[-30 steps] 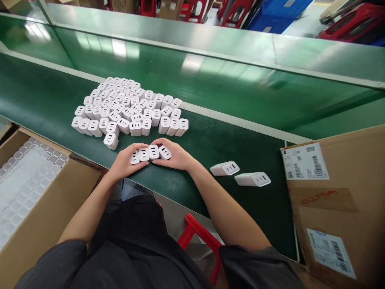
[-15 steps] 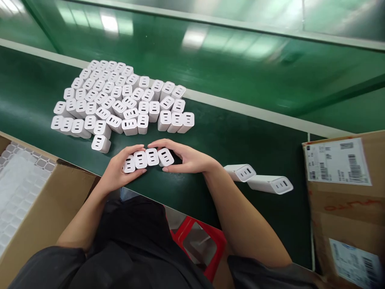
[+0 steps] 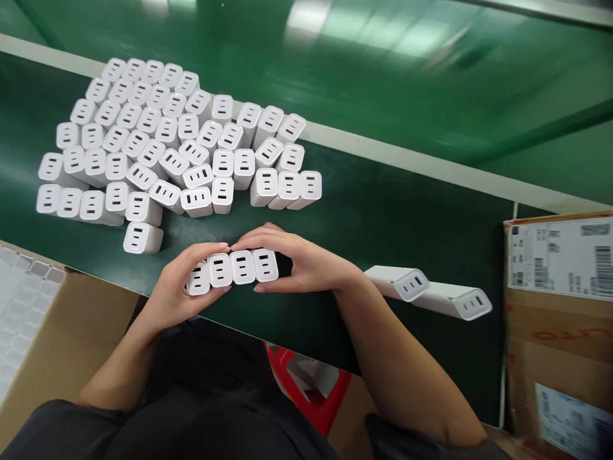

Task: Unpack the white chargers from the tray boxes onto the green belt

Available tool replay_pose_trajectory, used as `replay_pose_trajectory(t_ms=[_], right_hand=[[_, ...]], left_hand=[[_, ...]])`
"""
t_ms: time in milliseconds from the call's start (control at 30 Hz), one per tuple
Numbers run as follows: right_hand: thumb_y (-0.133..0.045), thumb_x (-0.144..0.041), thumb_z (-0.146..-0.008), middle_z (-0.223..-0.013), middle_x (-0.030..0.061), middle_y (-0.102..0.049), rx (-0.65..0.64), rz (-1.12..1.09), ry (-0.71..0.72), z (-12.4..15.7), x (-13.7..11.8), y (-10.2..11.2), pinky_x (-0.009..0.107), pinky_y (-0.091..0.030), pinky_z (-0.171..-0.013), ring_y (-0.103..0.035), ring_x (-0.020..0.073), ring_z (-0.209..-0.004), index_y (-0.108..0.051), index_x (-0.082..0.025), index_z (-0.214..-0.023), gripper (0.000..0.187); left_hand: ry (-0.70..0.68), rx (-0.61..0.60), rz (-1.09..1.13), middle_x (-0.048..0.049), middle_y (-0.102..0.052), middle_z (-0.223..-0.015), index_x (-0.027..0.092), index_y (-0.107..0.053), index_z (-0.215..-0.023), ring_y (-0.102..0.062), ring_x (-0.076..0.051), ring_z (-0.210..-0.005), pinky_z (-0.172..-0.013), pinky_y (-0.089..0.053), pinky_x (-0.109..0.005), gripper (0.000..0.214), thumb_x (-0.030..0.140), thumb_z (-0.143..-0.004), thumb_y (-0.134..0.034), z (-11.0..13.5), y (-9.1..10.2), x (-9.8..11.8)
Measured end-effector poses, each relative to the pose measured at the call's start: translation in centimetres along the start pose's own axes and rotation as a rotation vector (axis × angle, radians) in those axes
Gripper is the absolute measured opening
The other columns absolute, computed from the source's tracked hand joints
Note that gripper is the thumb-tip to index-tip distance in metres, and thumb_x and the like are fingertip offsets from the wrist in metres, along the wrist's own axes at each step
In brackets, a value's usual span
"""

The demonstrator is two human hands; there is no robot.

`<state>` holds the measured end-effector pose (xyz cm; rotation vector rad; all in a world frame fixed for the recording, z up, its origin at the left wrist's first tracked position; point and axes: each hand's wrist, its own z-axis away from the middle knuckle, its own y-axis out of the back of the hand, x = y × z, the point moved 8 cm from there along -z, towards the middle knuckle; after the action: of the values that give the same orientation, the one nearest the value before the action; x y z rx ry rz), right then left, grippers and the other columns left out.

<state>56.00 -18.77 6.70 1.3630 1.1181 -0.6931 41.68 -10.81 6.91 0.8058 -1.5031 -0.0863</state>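
A short row of white USB chargers (image 3: 242,267) stands upright, ports facing up, side by side near the bench's front edge. My left hand (image 3: 171,282) is wrapped round the left end of the row, thumb and fingers on either side. Round the right end curls my right hand (image 3: 309,260), fingertips along the far side and thumb at the near side; a gap shows between its palm and the last charger. Beyond my hands, many more white chargers (image 3: 165,131) stand packed in uneven rows, with one charger (image 3: 142,237) at the near edge of the group.
Two white chargers (image 3: 453,300) lie on their sides right of my right forearm. A labelled cardboard box (image 3: 558,319) stands at the bench's right end. An open carton (image 3: 90,313) with a white divided tray (image 3: 23,306) is lower left. A red stool (image 3: 306,390) shows below the green bench (image 3: 407,223).
The rightmost charger in the row, tilted before, now stands straight against its neighbour, with my right hand round it. The view has moved closer and lower.
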Motion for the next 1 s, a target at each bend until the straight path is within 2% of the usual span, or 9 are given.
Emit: replay_pose_trajectory(t_ms=[233,567,667,867,1000], right_hand=[[-0.07,-0.043,-0.085,-0.131,0.0084,-0.061,0.001,0.015,-0.019,-0.04,-0.04,-0.02,0.044,-0.044,-0.106,-0.054,0.0267,-0.124,-0.051,-0.026,-0.138,0.059],[-0.071,-0.038,-0.086,-0.133,0.0099,-0.06,0.021,-0.016,0.047,0.13,-0.24,-0.01,0.043,-0.041,-0.108,-0.054,0.0253,-0.123,-0.048,-0.025,-0.141,0.061],[-0.072,-0.037,-0.085,-0.133,0.01,-0.06,0.02,-0.03,0.06,0.14,-0.3,-0.03,0.042,-0.041,-0.107,-0.053,0.0247,-0.123,-0.048,-0.025,-0.141,0.062],[-0.073,-0.039,-0.083,-0.133,0.0095,-0.06,0.017,-0.002,-0.019,0.11,-0.06,-0.03,0.041,-0.045,-0.104,-0.055,0.0248,-0.12,-0.051,-0.025,-0.139,0.061],[-0.075,-0.042,-0.081,-0.132,0.0092,-0.06,0.011,0.013,-0.051,0.12,0.05,-0.19,0.041,-0.047,-0.102,-0.055,0.0253,-0.119,-0.051,-0.026,-0.139,0.064]], left_hand=[[0.006,-0.003,0.005,-0.0037,-0.065,-0.125,0.033,-0.051,-0.133,-0.063,-0.02,-0.113,-0.094,-0.054,-0.033,0.055,0.024,-0.083,-0.072,0.0,-0.01,0.05],[0.012,-0.003,0.038,-0.0054,-0.065,-0.124,0.028,-0.052,-0.132,-0.062,-0.02,-0.112,-0.093,-0.053,-0.032,0.055,0.021,-0.082,-0.074,-0.15,0.08,0.15],[-0.018,-0.004,0.045,-0.0058,-0.063,-0.127,0.029,-0.05,-0.135,-0.06,-0.021,-0.117,-0.098,-0.051,-0.034,0.061,0.02,-0.08,-0.075,-0.1,0.02,0.2],[-0.058,0.012,0.165,-0.0085,-0.054,-0.138,0.031,-0.037,-0.147,-0.055,-0.024,-0.124,-0.107,-0.046,-0.04,0.083,0.021,-0.076,-0.08,0.26,0.02,-0.14],[-0.048,-0.013,0.252,-0.0076,-0.051,-0.142,0.034,-0.031,-0.151,-0.05,-0.025,-0.131,-0.11,-0.045,-0.041,0.088,0.02,-0.077,-0.078,0.41,0.19,-0.41]])
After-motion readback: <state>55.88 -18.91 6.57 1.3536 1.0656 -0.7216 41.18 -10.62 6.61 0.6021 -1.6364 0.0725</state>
